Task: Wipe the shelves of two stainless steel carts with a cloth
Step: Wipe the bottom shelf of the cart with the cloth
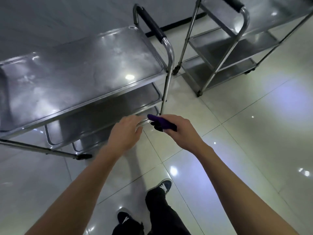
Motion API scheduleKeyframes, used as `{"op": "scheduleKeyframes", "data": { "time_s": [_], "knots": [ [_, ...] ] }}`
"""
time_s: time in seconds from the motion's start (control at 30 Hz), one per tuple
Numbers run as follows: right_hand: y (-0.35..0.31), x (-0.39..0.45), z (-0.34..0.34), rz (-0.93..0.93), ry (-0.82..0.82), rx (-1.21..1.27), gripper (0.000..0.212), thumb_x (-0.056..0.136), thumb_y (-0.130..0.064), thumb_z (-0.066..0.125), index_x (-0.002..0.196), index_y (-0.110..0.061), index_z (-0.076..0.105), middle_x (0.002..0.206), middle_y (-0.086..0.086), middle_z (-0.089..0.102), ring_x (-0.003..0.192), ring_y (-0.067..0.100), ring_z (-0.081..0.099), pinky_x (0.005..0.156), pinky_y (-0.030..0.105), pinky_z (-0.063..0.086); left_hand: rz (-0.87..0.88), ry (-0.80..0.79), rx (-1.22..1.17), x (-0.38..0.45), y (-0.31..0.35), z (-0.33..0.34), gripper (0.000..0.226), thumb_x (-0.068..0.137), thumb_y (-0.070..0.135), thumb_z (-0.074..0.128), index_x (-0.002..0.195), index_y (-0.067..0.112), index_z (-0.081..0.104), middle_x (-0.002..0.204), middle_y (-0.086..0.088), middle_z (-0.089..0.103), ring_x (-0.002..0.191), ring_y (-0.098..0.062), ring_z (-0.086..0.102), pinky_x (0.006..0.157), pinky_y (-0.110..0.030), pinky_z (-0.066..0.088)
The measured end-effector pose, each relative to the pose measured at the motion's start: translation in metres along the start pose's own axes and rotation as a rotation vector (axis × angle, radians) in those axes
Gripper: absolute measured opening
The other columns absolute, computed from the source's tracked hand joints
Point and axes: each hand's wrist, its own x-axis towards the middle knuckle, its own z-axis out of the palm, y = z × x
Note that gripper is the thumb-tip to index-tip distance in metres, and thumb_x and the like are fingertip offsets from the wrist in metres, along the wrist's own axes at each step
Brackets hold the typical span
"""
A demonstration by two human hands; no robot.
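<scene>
A stainless steel cart (81, 78) with three shelves stands at the left, its black-padded handle (151, 24) at the right end. A second steel cart (225, 53) stands at the upper right. My right hand (182, 131) grips a folded purple cloth (160, 123), held just off the near cart's front right corner. My left hand (127, 133) hovers beside it with fingers relaxed, near the rim of the lowest shelf, holding nothing.
Glossy white floor tiles (245, 133) spread to the right and below. My legs in dark trousers and sneakers (162, 185) stand at the bottom centre. A black baseboard (179, 22) runs along the wall behind the carts.
</scene>
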Motion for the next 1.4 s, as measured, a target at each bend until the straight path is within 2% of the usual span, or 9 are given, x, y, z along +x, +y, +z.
{"op": "scheduleKeyframes", "data": {
  "time_s": [0.13, 0.27, 0.4, 0.47, 0.57, 0.73, 0.93, 1.1, 1.4],
  "knots": [
    [0.005, 0.016, -0.058, -0.020, -0.008, -0.072, 0.045, 0.087, -0.014, 0.066, 0.125, -0.038, 0.061, 0.112, -0.019, 0.067, 0.101, 0.003, 0.058, 0.086, 0.031, 0.050, -0.043, 0.034, -0.049, 0.033, 0.043, -0.021, 0.038, 0.100, 0.027, 0.051, 0.138, 0.023, 0.056, 0.134, -0.001, 0.060, 0.121, -0.024, 0.056, 0.099, -0.043, 0.048],
    [0.004, 0.033, -0.097, -0.017, 0.022, -0.048, 0.050, 0.085, -0.009, 0.068, 0.126, -0.037, 0.063, 0.109, -0.021, 0.066, 0.099, -0.009, 0.056, 0.081, 0.007, 0.043, 0.004, 0.051, -0.035, 0.060, 0.069, -0.042, 0.045, 0.101, 0.031, 0.053, 0.145, 0.027, 0.048, 0.147, 0.002, 0.051, 0.133, -0.021, 0.047, 0.108, -0.042, 0.041],
    [0.003, 0.052, -0.121, -0.017, 0.025, -0.049, 0.049, 0.087, -0.012, 0.069, 0.131, -0.034, 0.062, 0.116, -0.017, 0.067, 0.103, -0.001, 0.058, 0.086, 0.009, 0.042, 0.053, 0.104, -0.042, 0.091, 0.096, -0.056, 0.029, 0.096, 0.025, 0.056, 0.124, 0.022, 0.061, 0.124, -0.002, 0.064, 0.115, -0.026, 0.059, 0.092, -0.044, 0.050],
    [0.004, 0.062, -0.131, -0.023, 0.013, -0.027, 0.049, 0.088, -0.012, 0.068, 0.131, -0.034, 0.061, 0.116, -0.017, 0.067, 0.100, -0.004, 0.059, 0.082, 0.006, 0.039, 0.057, 0.105, -0.081, 0.110, 0.102, -0.057, 0.033, 0.096, 0.030, 0.056, 0.129, 0.026, 0.059, 0.129, 0.002, 0.062, 0.118, -0.022, 0.057, 0.095, -0.044, 0.051],
    [0.007, 0.079, -0.141, -0.035, 0.007, -0.009, 0.047, 0.090, -0.015, 0.067, 0.131, -0.034, 0.061, 0.109, -0.020, 0.066, 0.086, -0.007, 0.058, 0.075, 0.008, 0.039, 0.067, 0.090, -0.127, 0.138, 0.101, -0.056, 0.039, 0.097, 0.035, 0.058, 0.136, 0.032, 0.056, 0.138, 0.008, 0.058, 0.124, -0.015, 0.051, 0.103, -0.042, 0.047],
    [0.019, 0.126, -0.157, -0.042, 0.001, -0.027, 0.044, 0.091, -0.016, 0.067, 0.132, -0.030, 0.061, 0.114, -0.014, 0.067, 0.099, 0.004, 0.059, 0.087, 0.022, 0.045, 0.096, 0.151, -0.237, 0.186, 0.098, -0.055, 0.020, 0.092, 0.023, 0.063, 0.107, 0.035, 0.068, 0.104, 0.011, 0.066, 0.095, -0.010, 0.057, 0.081, -0.031, 0.048],
    [0.035, 0.214, -0.180, -0.038, -0.003, 0.018, 0.045, 0.090, -0.012, 0.068, 0.128, -0.036, 0.064, 0.107, -0.015, 0.069, 0.094, 0.009, 0.067, 0.084, 0.031, 0.056, 0.132, 0.213, -0.233, 0.265, 0.077, -0.073, 0.014, 0.091, 0.020, 0.066, 0.101, 0.029, 0.069, 0.093, 0.013, 0.064, 0.088, -0.009, 0.055, 0.080, -0.031, 0.048],
    [0.033, 0.284, -0.208, -0.102, -0.013, 0.014, 0.044, 0.091, -0.008, 0.065, 0.125, -0.036, 0.064, 0.108, -0.021, 0.068, 0.104, 0.000, 0.060, 0.089, 0.016, 0.048, 0.170, 0.296, -0.247, 0.324, 0.068, -0.109, 0.019, 0.084, 0.015, 0.068, 0.100, 0.027, 0.070, 0.080, 0.024, 0.053, 0.076, -0.004, 0.053, 0.073, -0.022, 0.042],
    [0.013, 0.418, -0.271, -0.333, 0.006, 0.033, 0.042, 0.088, -0.003, 0.064, 0.125, -0.023, 0.067, 0.111, -0.012, 0.070, 0.107, 0.008, 0.062, 0.096, 0.036, 0.052, 0.152, 0.529, -0.144, 0.422, 0.071, -0.191, 0.021, 0.086, 0.014, 0.069, 0.106, 0.019, 0.072, 0.095, 0.006, 0.068, 0.084, -0.012, 0.058, 0.079, -0.037, 0.053]
  ]
}}
